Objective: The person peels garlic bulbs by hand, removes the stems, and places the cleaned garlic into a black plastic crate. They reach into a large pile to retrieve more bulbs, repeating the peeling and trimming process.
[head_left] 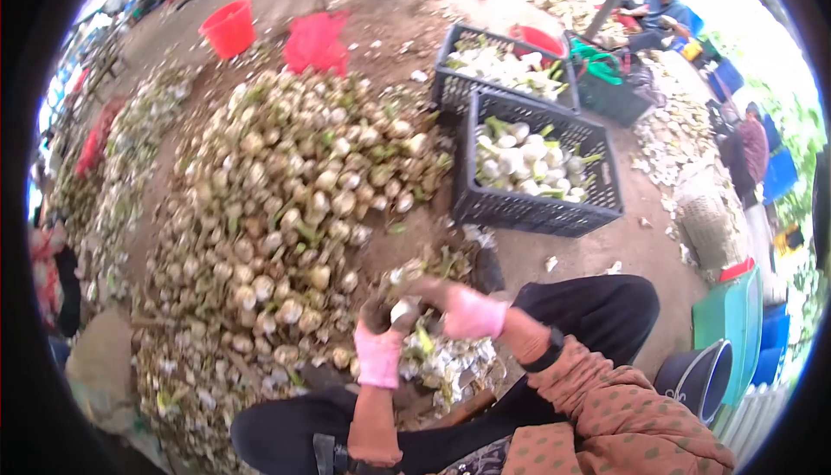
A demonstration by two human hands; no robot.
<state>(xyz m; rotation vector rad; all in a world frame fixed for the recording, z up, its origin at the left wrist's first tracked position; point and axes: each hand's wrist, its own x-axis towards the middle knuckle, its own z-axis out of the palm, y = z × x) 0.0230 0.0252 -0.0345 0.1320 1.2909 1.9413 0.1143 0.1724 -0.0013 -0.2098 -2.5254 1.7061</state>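
My left hand [381,336], in a pink glove with dirt-darkened fingers, is closed around a whitish garlic bulb [402,311]. Just right of it is my right hand [463,306], gloved the same way, with its fingers reaching over the top of the bulb. Those fingers are blurred, so whether they grip anything cannot be made out. Under both hands, between my knees, lie white peelings [459,367] and green stem scraps. A big heap of unpeeled garlic bulbs [286,189] spreads ahead and to the left.
A black crate [541,211] of cleaned garlic stands ahead right, another crate [450,85] behind it. Beyond the heap are a red bucket [229,29] and a red bag [316,42]. At right are a dark bucket [692,380] and a green tub [731,323]. People sit farther off.
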